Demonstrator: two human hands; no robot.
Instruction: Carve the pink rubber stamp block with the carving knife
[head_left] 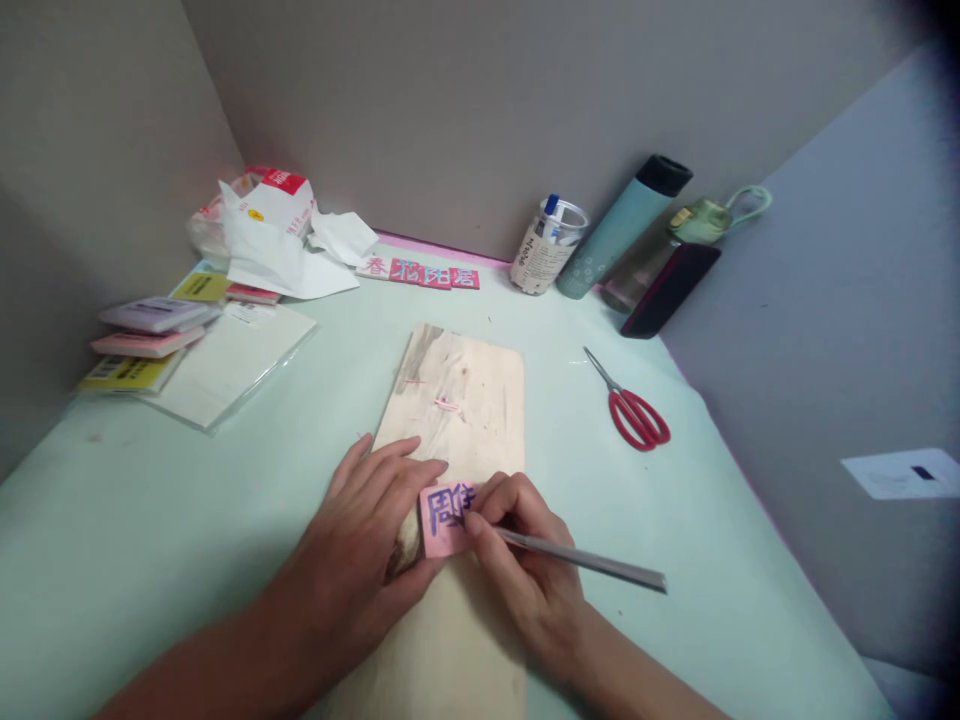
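Right hand (517, 545) pinches a slim metal carving tool (581, 562) pen-fashion, fingers closed on the shaft, tip apparently on the pink block (444, 520). Left hand (371, 545) clamps the block against the wooden board (457, 400) to steady it. Both forearms angle inward across the counter (150, 520).

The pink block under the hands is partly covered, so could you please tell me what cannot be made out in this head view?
- Pink block: right side hidden by the right hand; its blue character is incomplete.
- Tool: tip hidden by the fingers.
- Board: near end cut off by the bottom edge, middle covered by the left hand.
- Jar: label print too small to read.
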